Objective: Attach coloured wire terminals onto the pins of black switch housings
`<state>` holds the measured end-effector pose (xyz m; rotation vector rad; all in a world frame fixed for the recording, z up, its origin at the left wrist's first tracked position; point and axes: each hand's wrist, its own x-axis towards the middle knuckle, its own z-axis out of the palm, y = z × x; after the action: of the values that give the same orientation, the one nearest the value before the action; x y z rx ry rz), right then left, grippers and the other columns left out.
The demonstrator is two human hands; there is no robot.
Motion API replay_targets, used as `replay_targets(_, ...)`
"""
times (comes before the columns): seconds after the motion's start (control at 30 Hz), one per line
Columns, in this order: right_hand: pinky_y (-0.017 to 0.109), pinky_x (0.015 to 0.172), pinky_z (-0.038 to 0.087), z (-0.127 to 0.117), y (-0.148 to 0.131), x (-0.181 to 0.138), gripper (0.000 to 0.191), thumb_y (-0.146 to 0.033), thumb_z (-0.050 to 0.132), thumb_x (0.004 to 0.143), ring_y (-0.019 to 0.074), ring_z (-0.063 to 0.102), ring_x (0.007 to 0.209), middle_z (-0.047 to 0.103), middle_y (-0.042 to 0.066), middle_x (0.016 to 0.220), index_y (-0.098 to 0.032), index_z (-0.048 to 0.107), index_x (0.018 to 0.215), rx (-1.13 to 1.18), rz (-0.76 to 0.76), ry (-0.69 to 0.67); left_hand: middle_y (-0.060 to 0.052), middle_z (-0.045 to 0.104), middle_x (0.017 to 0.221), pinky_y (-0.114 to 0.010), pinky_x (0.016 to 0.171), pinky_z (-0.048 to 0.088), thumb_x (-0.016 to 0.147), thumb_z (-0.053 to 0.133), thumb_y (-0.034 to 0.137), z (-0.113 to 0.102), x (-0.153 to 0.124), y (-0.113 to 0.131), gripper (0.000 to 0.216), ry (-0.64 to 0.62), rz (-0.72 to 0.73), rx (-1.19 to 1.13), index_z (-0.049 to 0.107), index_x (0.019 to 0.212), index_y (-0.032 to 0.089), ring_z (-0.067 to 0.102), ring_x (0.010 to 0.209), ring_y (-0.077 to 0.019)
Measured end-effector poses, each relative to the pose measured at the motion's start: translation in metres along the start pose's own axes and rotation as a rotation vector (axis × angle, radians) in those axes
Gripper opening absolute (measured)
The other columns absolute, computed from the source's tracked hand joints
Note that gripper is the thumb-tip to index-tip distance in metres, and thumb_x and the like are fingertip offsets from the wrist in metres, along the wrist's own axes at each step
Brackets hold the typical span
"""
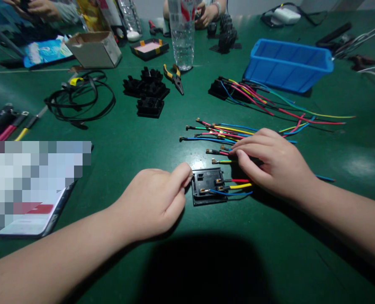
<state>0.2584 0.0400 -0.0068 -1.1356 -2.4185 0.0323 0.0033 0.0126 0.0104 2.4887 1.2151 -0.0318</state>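
My left hand point(162, 198) is closed at the left edge of a black plastic socket housing point(208, 198), thumb and forefinger pinching its upper left corner. The housing lies on the table with its inner side up. Red point(238, 180), yellow point(239, 186) and blue point(231, 193) wires run out from it to the right, their metal terminals seated inside. My right hand point(269, 162) is above the loose wires, thumb and fingertips drawn together at a red wire point(223, 153) with a metal terminal. A yellow-green wire point(223, 161) lies just below these fingertips, partly hidden by the hand.
More loose wires point(219, 133) lie behind my right hand. Farther back are a wired housing point(219, 88), a blue bin point(288, 65), black housings point(147, 86), pliers point(174, 78) and a water bottle point(183, 46). A phone point(38, 190) lies left. Other people's hands point(209, 14) show at the back.
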Motion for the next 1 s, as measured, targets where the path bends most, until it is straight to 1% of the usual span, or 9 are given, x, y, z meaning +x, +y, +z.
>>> replay_targets(0.13, 0.041, 0.072, 0.047, -0.0016, -0.0008, 0.0001, 0.019, -0.016, 0.052, 0.088, 0.0224, 0.061, 0.076, 0.072, 0.008, 0.084, -0.017, 0.066, 0.076, 0.000, -0.033, 0.047, 0.002, 0.050, 0.061, -0.029, 0.055, 0.030, 0.088, 0.031, 0.021, 0.0003, 0.0000, 0.0004, 0.007, -0.005, 0.000, 0.009, 0.036, 0.085, 0.023, 0.050, 0.054, -0.0190)
replay_targets(0.3, 0.038, 0.070, 0.046, -0.0042, -0.0018, 0.0001, 0.016, -0.015, 0.053, 0.086, 0.0205, 0.061, 0.073, 0.071, 0.008, 0.081, -0.016, 0.065, 0.077, 0.026, -0.077, 0.086, 0.002, 0.051, 0.062, -0.029, 0.056, 0.031, 0.087, 0.032, 0.021, 0.0000, -0.0004, 0.0011, 0.006, -0.011, -0.007, 0.010, 0.038, 0.085, 0.023, 0.051, 0.056, -0.0191)
replay_targets(0.43, 0.038, 0.071, 0.045, -0.0039, -0.0023, 0.0000, 0.018, -0.017, 0.051, 0.087, 0.0201, 0.059, 0.072, 0.070, 0.007, 0.077, -0.017, 0.064, 0.075, 0.034, -0.058, 0.037, 0.002, 0.051, 0.062, -0.029, 0.055, 0.031, 0.087, 0.032, 0.021, -0.0001, -0.0002, 0.0009, 0.007, -0.009, -0.009, 0.008, 0.038, 0.085, 0.023, 0.051, 0.055, -0.0187)
replay_targets(0.6, 0.039, 0.075, 0.043, -0.0012, -0.0019, 0.0004, 0.024, -0.020, 0.047, 0.090, 0.0215, 0.060, 0.077, 0.071, 0.008, 0.082, -0.016, 0.065, 0.074, 0.006, -0.030, -0.059, 0.002, 0.051, 0.061, -0.028, 0.055, 0.031, 0.087, 0.031, 0.021, 0.0001, 0.0001, 0.0008, 0.007, 0.002, -0.009, 0.008, 0.038, 0.085, 0.023, 0.051, 0.055, -0.0179)
replay_targets(0.67, 0.039, 0.076, 0.044, -0.0006, -0.0018, 0.0004, 0.025, -0.020, 0.046, 0.090, 0.0216, 0.061, 0.079, 0.071, 0.008, 0.084, -0.016, 0.065, 0.074, 0.011, -0.026, -0.074, 0.002, 0.051, 0.062, -0.028, 0.055, 0.031, 0.087, 0.031, 0.021, 0.0002, 0.0003, 0.0009, 0.007, 0.005, -0.006, 0.019, 0.039, 0.085, 0.023, 0.051, 0.055, -0.0178)
replay_targets(0.83, 0.040, 0.075, 0.044, -0.0011, -0.0019, -0.0004, 0.023, -0.020, 0.049, 0.089, 0.0216, 0.062, 0.077, 0.073, 0.007, 0.085, -0.016, 0.066, 0.073, 0.003, -0.045, -0.040, 0.003, 0.051, 0.061, -0.028, 0.054, 0.030, 0.088, 0.032, 0.021, 0.0011, 0.0000, 0.0002, 0.008, 0.016, -0.004, 0.016, 0.039, 0.085, 0.022, 0.051, 0.054, -0.0176)
replay_targets(1.0, 0.040, 0.076, 0.047, -0.0020, -0.0015, -0.0014, 0.019, -0.019, 0.051, 0.088, 0.0225, 0.063, 0.081, 0.073, 0.008, 0.089, -0.016, 0.067, 0.080, 0.013, -0.062, 0.017, 0.003, 0.051, 0.061, -0.028, 0.054, 0.031, 0.088, 0.033, 0.021, 0.0024, -0.0015, -0.0008, 0.007, 0.018, 0.005, 0.006, 0.039, 0.085, 0.023, 0.051, 0.054, -0.0182)
